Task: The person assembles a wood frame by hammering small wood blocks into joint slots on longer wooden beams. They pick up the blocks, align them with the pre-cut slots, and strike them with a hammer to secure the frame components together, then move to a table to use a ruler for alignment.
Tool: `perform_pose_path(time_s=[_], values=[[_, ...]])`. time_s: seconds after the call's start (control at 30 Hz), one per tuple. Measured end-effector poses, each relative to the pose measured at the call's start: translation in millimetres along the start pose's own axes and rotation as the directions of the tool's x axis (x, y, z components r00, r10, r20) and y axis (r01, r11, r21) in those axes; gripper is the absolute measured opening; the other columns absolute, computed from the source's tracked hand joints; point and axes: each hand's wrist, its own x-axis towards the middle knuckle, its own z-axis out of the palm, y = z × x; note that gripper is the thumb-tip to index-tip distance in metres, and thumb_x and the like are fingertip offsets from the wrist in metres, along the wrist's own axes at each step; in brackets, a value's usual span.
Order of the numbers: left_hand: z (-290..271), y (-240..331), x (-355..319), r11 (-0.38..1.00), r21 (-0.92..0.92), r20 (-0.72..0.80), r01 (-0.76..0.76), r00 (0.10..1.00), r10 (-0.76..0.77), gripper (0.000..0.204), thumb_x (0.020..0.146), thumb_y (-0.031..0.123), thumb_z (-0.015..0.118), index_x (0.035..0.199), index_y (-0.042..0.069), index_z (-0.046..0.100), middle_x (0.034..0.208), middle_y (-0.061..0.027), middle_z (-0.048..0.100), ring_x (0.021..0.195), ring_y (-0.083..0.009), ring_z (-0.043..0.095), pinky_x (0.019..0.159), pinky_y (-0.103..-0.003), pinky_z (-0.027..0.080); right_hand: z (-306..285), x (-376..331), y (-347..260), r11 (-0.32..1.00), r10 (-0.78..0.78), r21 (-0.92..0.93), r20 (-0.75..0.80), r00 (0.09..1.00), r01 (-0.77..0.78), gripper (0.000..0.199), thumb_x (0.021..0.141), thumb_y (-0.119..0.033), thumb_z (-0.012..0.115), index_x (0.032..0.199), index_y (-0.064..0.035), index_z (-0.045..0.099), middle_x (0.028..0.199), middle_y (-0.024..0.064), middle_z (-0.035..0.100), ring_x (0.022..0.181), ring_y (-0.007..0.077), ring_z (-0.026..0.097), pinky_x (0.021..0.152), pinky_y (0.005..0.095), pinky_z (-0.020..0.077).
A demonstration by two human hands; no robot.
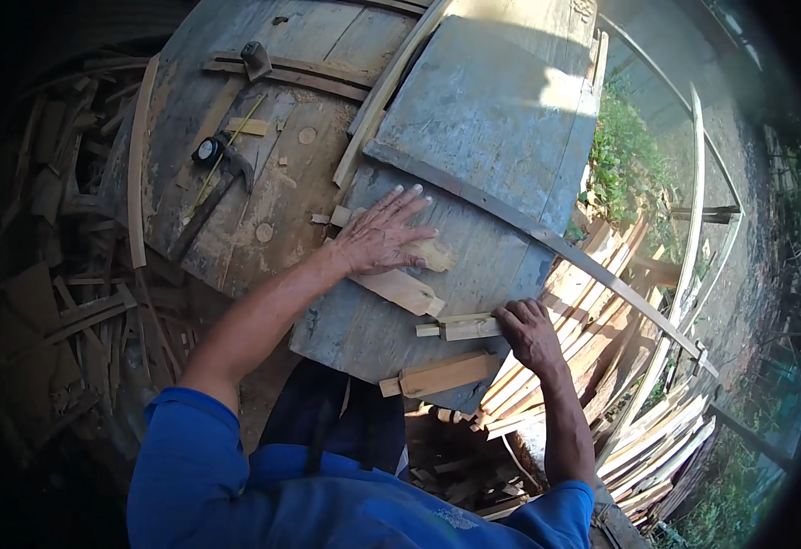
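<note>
My left hand [385, 236] lies flat with its fingers spread on a short wooden block [405, 291] at the near part of the workbench [355, 343]. Part of that block is hidden under the palm. Beside my fingertips is a pale patch of wood [433, 254], too unclear to name. At the bench's right edge, my right hand [527, 331] has its fingers curled round the end of a narrow notched wood piece [466, 328]. Nearer to my body rests another wooden block [448, 374] with a thinner end.
A long straight bar [510, 218] crosses the bench and juts past its right edge. At the left are a claw hammer [210, 210], a tape measure [208, 151] with yellow tape out, and wooden strips [295, 77]. Piled slats [602, 320] stand right; scrap wood [71, 311] lies left.
</note>
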Motion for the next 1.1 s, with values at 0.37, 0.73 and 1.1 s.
perform_pose_path(time_s=[0.37,0.73,1.1], values=[[0,62,-46,0.965,-0.254,-0.163,-0.068,0.986,0.027,0.056,0.085,0.035,0.074,0.129,0.002,0.061,0.14,-0.0194,0.05,0.139,-0.0373,0.041,0.118,-0.048,0.033,-19,144,-43,0.918,0.262,0.329,-0.089,0.961,-0.22,0.051,0.088,-0.012,0.068,0.137,-0.0187,0.06,0.105,0.0154,0.057,0.103,0.0335,0.057,0.088,0.0421,0.0484],[-19,-13,38,0.921,0.39,-0.024,0.015,1.0,-0.006,0.099,0.084,0.061,0.067,0.159,0.011,0.024,0.16,-0.0177,0.03,0.15,-0.0371,0.023,0.123,-0.059,0.011,15,176,-59,0.923,0.247,-0.178,-0.405,0.88,-0.341,0.066,0.083,-0.046,0.075,0.142,-0.0225,0.055,0.153,0.0188,0.037,0.143,0.038,0.034,0.114,0.0525,0.03],[-17,-9,51,0.907,0.419,0.001,0.037,0.999,-0.041,0.088,0.083,0.051,0.073,0.15,0.005,0.04,0.15,-0.017,0.043,0.141,-0.0411,0.036,0.118,-0.054,0.027,13,137,27,0.883,0.321,-0.203,-0.399,0.859,-0.424,0.069,0.086,-0.046,0.07,0.147,-0.0228,0.049,0.151,0.0109,0.044,0.141,0.0326,0.039,0.117,0.0536,0.0214]])
